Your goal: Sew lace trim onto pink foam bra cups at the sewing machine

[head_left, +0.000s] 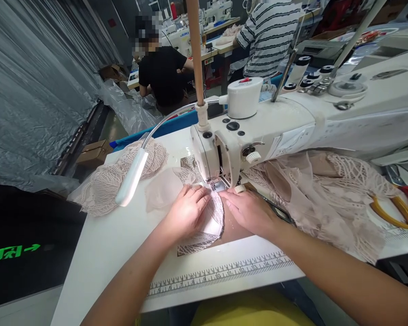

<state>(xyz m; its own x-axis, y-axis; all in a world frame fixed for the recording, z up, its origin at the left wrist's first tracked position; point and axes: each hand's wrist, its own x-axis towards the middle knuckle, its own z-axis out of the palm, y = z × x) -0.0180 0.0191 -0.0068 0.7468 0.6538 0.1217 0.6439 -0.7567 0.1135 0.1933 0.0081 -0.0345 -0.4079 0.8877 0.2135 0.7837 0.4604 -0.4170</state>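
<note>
I have both hands flat on a lace piece point(209, 222) lying on the table point(115, 244) right in front of the sewing machine point(258, 131), its far edge tucked under the presser foot point(219, 184). My left hand point(187, 210) lies open, palm down, fingers spread over the lace's left half; my right hand point(250, 210) presses flat just beside it, fingertips near the needle. Neither hand grips anything; they only pin the fabric down. I judge the lace light, limp and easily stretched or snagged, so it is best handled with flat palms close to the seam, not pinched at the open edges. More lace heaps point(326, 199) sit to the right, beside the scissors point(399, 210).
</note>
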